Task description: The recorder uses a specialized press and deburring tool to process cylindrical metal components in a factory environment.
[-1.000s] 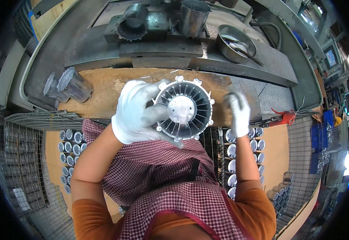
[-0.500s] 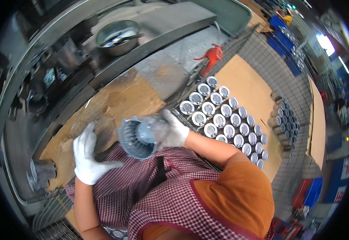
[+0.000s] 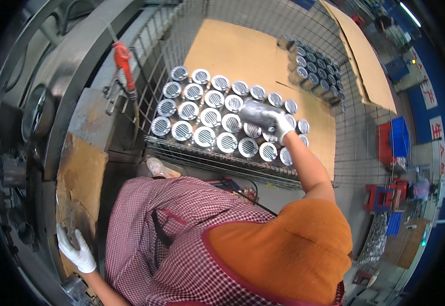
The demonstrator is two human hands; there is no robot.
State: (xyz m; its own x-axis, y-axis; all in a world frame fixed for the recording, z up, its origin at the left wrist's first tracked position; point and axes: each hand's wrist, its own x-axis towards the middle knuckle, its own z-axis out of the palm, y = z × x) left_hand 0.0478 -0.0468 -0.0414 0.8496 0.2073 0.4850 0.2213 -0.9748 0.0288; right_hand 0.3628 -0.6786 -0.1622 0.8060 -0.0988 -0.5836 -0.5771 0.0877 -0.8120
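My right hand [image 3: 282, 126], in a white glove, is closed on one end of a dark grey cylindrical metal housing [image 3: 257, 113]. It carries the housing on its side, above rows of upright metal housings [image 3: 210, 117] with slotted round tops, which stand in a wire mesh cage [image 3: 148, 51]. Parts of those rows are hidden beneath hand and housing. Far to the left, my left hand [image 3: 78, 251], also gloved, has its fingers apart and holds nothing. It rests at the worn cardboard sheet [image 3: 82, 168] on the workbench.
A red air gun [image 3: 124, 64] hangs at the cage's left side. Another group of housings [image 3: 311, 69] stands at the far right on the cage's cardboard floor [image 3: 237, 48]. A metal bowl [image 3: 39, 113] sits on the bench at left. Red and blue bins [image 3: 391, 137] lie beyond the cage.
My view and body have turned right toward the cage. My right hand has carried the housing from in front of me to above the rows. The left hand stays back by the bench.
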